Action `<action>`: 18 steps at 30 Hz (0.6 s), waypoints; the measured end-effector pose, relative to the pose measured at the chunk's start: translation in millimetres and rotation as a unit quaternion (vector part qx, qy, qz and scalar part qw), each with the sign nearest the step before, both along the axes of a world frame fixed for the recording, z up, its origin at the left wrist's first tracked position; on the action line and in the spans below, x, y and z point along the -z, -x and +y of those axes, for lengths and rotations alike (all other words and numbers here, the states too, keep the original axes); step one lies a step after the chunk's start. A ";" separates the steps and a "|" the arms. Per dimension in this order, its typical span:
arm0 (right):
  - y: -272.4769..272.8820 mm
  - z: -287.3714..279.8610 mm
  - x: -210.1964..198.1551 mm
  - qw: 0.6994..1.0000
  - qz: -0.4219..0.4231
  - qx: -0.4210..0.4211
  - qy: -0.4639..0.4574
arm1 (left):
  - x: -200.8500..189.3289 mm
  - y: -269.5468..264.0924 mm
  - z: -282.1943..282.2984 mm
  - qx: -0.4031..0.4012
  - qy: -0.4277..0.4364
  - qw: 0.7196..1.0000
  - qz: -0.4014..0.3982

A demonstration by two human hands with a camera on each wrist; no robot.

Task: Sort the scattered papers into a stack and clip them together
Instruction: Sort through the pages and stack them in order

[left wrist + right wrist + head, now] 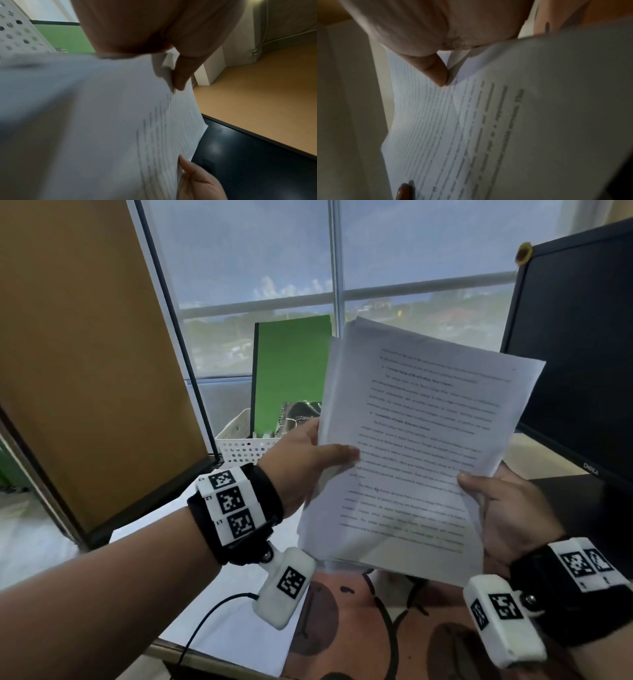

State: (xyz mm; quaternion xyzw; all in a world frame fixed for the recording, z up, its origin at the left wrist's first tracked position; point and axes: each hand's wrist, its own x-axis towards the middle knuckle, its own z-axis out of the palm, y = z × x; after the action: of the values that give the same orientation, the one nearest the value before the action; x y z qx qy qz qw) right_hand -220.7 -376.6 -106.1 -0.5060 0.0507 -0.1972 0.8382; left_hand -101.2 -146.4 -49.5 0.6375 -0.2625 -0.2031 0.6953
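Printed papers [421,446] uneven, tilted; both hands pinch edges

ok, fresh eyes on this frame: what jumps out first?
The sheaf of printed papers, held up mid-frame above the desk, edges not yet squared. The left hand pinches its left edge, the right hand its lower right. Behind: a green folder in a white basket, and a dark monitor at right.
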 end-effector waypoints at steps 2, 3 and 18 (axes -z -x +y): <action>-0.9 0.2 0.7 1.000 -0.010 0.012 0.008 | 3.4 3.8 -3.7 0.006 0.014 1.000 -0.008; -1.4 0.2 1.3 0.999 -0.013 0.028 0.018 | 4.9 4.8 -4.8 0.001 0.021 1.000 -0.009; 2.1 -15.0 4.4 0.971 -0.018 0.156 0.179 | 50.5 19.3 -3.1 -0.027 0.036 0.999 0.022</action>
State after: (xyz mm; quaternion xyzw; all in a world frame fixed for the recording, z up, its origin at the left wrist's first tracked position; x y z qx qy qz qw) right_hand -222.8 -391.7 -110.5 -0.6302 0.0779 -0.3408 0.6932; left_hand -120.6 -149.5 -100.0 0.6143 -0.2367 -0.1890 0.7287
